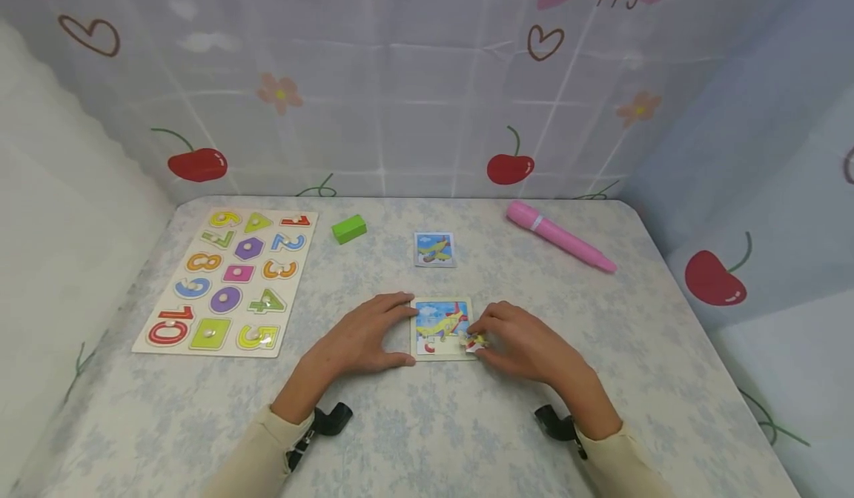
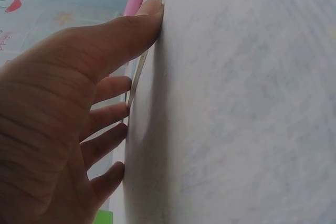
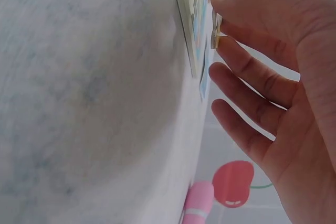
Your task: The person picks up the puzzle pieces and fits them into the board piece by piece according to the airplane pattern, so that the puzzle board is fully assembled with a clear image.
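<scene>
A small square puzzle board [image 1: 440, 358] with a yellow airplane picture lies flat in the middle of the table; part of its lower section is bare. My left hand [image 1: 365, 336] rests at its left side, fairly straight fingers near the upper left edge and thumb at the lower left corner. My right hand [image 1: 527, 342] pinches a puzzle piece [image 1: 475, 343] between thumb and fingers over the board's right part. From the right wrist view, this thin piece [image 3: 216, 27] is seen edge-on, tilted up and apart from the puzzle board [image 3: 186, 19].
Behind the board lies a small airplane picture card [image 1: 434, 250]. A green block [image 1: 350, 229] sits at the back left, beside a number-and-shape board [image 1: 230, 283]. At the back right is a pink pen-shaped thing [image 1: 562, 237]. A printed curtain [image 1: 427, 75] closes the far side.
</scene>
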Available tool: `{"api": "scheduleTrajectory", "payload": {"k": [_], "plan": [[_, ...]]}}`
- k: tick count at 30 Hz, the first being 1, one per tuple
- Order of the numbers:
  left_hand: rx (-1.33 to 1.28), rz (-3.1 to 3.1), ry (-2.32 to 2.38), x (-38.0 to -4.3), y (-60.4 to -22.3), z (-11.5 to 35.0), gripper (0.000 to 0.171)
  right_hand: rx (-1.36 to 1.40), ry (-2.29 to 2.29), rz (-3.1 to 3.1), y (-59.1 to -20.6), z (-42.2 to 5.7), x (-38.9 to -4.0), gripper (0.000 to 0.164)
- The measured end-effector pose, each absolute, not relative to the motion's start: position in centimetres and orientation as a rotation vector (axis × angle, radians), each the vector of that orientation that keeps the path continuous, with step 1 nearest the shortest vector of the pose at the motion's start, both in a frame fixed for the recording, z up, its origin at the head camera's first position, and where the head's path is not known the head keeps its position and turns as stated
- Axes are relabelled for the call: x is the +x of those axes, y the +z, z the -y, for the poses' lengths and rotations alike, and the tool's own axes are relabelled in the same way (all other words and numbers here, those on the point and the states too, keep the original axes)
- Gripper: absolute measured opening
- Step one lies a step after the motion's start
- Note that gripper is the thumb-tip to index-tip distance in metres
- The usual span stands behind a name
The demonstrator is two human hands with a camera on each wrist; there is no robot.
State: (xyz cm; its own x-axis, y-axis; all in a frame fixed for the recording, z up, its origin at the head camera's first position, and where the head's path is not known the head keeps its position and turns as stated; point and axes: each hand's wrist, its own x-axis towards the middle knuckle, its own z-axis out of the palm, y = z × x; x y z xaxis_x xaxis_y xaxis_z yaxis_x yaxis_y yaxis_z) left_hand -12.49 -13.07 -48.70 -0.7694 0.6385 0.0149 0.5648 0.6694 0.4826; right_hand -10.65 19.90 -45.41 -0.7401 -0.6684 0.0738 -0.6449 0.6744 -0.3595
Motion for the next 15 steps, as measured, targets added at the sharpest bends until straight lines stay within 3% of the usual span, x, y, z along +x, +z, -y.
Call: {"api": "scheduleTrajectory", "payload": {"k": [15], "plan": [[1.0, -2.738, 0.713, -12.5, -48.7, 13.0, 0.078, -1.171, -0.503, -2.798, -45.4, -17.7, -11.5, 0.029]]}}
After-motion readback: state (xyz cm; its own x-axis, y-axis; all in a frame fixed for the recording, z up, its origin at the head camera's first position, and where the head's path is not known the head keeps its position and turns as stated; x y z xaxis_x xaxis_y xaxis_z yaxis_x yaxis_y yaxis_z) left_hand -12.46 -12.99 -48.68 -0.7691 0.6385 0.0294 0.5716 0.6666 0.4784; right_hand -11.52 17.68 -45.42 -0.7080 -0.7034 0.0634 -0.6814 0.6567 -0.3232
